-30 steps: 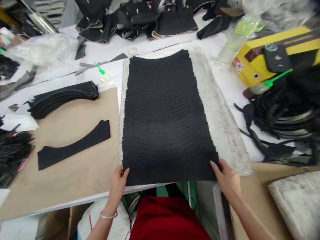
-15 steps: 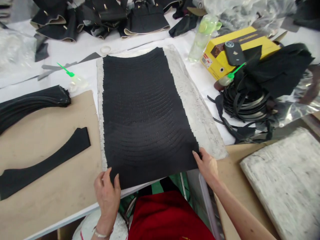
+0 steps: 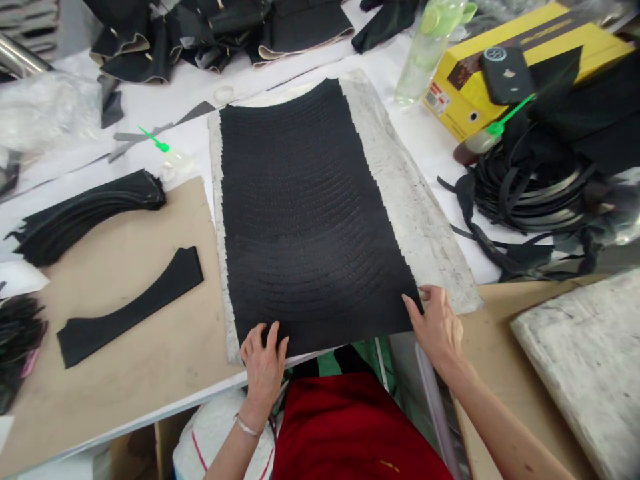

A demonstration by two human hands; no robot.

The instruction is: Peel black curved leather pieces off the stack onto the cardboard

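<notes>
Before me, a fanned layer of overlapping curved black pieces (image 3: 300,213) covers most of a pale, worn board (image 3: 415,193). Its sides are finely stepped and its surface carries rows of curved lines. My left hand (image 3: 265,360) rests its fingertips on the near edge, left of the middle, with the fingers apart. At the near right corner, my right hand (image 3: 437,327) grips the edge of the layer between thumb and fingers. A single curved black piece (image 3: 133,303) lies to the left, with a stack of similar pieces (image 3: 100,210) behind it.
Brown cardboard (image 3: 165,347) lies under the left pieces. A green-tipped bottle (image 3: 167,153) stands beyond. On the right are a yellow box (image 3: 460,100) with a phone (image 3: 507,73), a clear water bottle (image 3: 425,60), coiled black strips (image 3: 530,180) and a thick pale slab (image 3: 590,360).
My left hand has moved right, from the near left corner onto the near edge of the black layer. My right hand stays at its corner. The view has shifted left.
</notes>
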